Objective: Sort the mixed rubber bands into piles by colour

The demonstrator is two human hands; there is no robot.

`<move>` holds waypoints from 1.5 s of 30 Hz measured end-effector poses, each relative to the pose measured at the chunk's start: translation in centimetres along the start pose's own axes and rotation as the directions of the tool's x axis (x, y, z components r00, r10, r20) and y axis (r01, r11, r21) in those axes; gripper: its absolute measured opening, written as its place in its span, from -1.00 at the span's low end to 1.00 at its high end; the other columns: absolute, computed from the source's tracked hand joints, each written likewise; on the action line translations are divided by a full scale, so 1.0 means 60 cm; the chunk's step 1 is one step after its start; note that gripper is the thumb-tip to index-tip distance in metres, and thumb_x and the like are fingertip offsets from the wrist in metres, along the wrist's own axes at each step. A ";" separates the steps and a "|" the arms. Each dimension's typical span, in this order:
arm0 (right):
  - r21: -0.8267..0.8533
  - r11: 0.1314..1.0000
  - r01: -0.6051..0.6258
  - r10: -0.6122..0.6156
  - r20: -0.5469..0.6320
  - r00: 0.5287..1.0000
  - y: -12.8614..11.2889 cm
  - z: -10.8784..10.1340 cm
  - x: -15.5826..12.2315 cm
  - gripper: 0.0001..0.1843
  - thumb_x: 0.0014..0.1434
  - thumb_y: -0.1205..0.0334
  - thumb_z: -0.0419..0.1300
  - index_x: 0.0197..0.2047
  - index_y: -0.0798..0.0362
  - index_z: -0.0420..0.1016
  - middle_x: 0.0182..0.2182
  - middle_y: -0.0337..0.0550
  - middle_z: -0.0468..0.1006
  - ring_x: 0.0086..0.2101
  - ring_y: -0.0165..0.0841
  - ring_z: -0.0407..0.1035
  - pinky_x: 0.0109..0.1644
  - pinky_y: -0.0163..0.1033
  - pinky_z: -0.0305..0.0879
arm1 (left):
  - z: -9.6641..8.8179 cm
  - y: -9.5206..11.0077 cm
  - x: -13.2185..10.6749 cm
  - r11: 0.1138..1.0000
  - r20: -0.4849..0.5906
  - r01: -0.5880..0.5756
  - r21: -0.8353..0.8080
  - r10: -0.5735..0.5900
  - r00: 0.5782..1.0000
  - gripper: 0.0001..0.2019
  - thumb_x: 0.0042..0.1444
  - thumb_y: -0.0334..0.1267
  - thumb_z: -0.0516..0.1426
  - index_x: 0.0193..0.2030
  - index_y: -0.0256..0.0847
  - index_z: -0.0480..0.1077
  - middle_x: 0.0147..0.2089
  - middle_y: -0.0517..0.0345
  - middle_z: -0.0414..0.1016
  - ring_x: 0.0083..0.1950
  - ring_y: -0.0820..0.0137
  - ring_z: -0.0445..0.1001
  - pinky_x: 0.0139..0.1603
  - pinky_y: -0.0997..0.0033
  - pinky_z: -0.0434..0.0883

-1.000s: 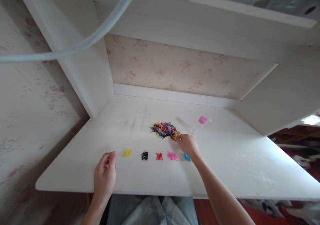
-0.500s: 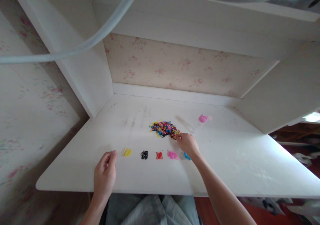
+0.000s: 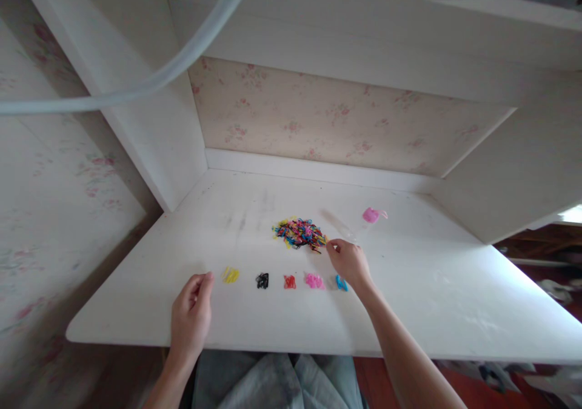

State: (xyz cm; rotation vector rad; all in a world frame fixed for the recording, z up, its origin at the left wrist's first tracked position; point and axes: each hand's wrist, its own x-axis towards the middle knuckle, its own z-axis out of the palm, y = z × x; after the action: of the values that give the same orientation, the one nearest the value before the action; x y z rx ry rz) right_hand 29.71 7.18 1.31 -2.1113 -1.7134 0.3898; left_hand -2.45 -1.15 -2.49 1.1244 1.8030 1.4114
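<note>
A mixed heap of small colourful rubber bands (image 3: 300, 233) lies mid-table. At its right edge is my right hand (image 3: 349, 262), thumb and fingertips pinched together; whatever is between them is too small to make out. My left hand (image 3: 193, 303) rests on the table at the left, fingers curled and thumb closed against them, with nothing showing in it. Beside it begins a row of small single-colour piles: yellow bands (image 3: 230, 274), black bands (image 3: 262, 280), red bands (image 3: 290, 282), pink bands (image 3: 314, 280) and blue bands (image 3: 341, 283), the last just below my right hand.
Behind my right hand lies a clear container with a pink cap (image 3: 371, 215). The white table (image 3: 150, 288) is bounded by a back ledge and side panels. A pale curved tube (image 3: 182, 60) crosses the upper left, close to the camera.
My right hand has shifted slightly right, away from the heap's edge, uncovering more of the blue bands. My left hand has stayed in place.
</note>
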 end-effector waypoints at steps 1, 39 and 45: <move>0.037 0.999 0.016 -0.016 0.007 1.000 -0.009 0.001 -0.008 -0.65 0.14 0.06 0.00 -0.27 -0.01 0.58 -0.48 -0.16 0.54 -0.45 -0.36 0.36 -0.41 -0.35 0.06 | 0.000 0.000 0.000 1.000 0.003 -0.001 0.003 0.001 1.000 -0.69 0.10 -0.01 0.06 -0.49 -0.20 0.24 -0.61 0.35 0.04 -0.57 0.54 0.05 -0.60 0.57 0.07; -0.049 0.935 0.352 -0.315 0.345 0.884 -0.256 0.088 -0.136 -0.68 0.09 0.18 0.01 -0.30 0.03 0.59 -0.35 0.01 0.59 -0.32 -0.19 0.46 -0.27 -0.21 0.27 | 0.003 0.014 -0.003 0.994 -0.134 -0.069 -0.086 0.057 0.989 -0.70 0.08 -0.01 0.05 -0.50 -0.18 0.23 -0.63 0.35 0.07 -0.59 0.54 0.08 -0.60 0.54 0.11; -0.045 0.922 0.384 -0.334 0.406 0.850 -0.291 0.118 -0.116 -0.66 0.08 0.21 0.01 -0.25 0.18 0.56 -0.28 0.17 0.57 -0.25 -0.12 0.46 -0.22 -0.15 0.31 | 0.000 0.016 -0.003 0.997 -0.088 -0.081 -0.010 0.079 0.993 -0.67 0.10 0.03 0.01 -0.51 -0.18 0.22 -0.63 0.32 0.11 -0.58 0.52 0.13 -0.58 0.53 0.16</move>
State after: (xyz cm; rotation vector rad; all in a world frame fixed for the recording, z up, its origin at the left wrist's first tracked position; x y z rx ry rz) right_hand 9.93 4.34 2.98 -1.8127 -2.3697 0.6384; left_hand -2.11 -1.21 -1.55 1.1559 1.8234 1.5391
